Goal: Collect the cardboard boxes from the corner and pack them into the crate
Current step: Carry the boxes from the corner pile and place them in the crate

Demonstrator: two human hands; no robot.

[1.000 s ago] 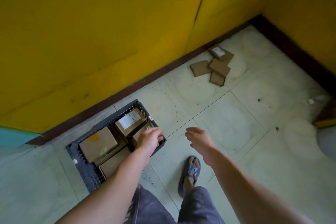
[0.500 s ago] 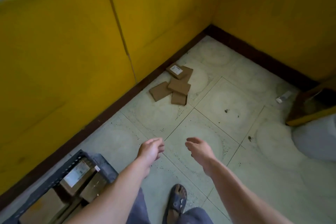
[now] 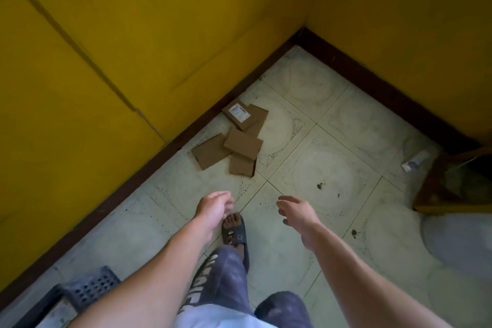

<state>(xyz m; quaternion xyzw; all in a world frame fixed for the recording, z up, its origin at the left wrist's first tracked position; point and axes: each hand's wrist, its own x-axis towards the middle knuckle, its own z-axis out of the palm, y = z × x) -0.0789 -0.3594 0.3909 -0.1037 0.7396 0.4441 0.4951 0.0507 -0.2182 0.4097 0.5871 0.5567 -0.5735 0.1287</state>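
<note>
Several flat brown cardboard boxes (image 3: 234, 141) lie in a loose pile on the tiled floor beside the dark skirting board, ahead of me. The farthest box (image 3: 239, 114) carries a white label. Only a corner of the dark perforated crate (image 3: 91, 287) shows at the bottom left, partly hidden by my left arm. My left hand (image 3: 214, 206) and my right hand (image 3: 296, 210) are stretched forward over the floor, short of the pile. Both hold nothing, with fingers loosely apart.
Yellow walls meet in a corner (image 3: 303, 32) at the back. A wooden piece of furniture (image 3: 452, 184) and a pale rounded object (image 3: 458, 242) stand at the right. A small white item (image 3: 414, 161) lies near them. My sandalled foot (image 3: 234, 229) steps forward between my arms.
My left hand has left the crate, empty. I have walked toward the corner, so the pile is nearer and larger and the crate has slid out to the bottom left.
</note>
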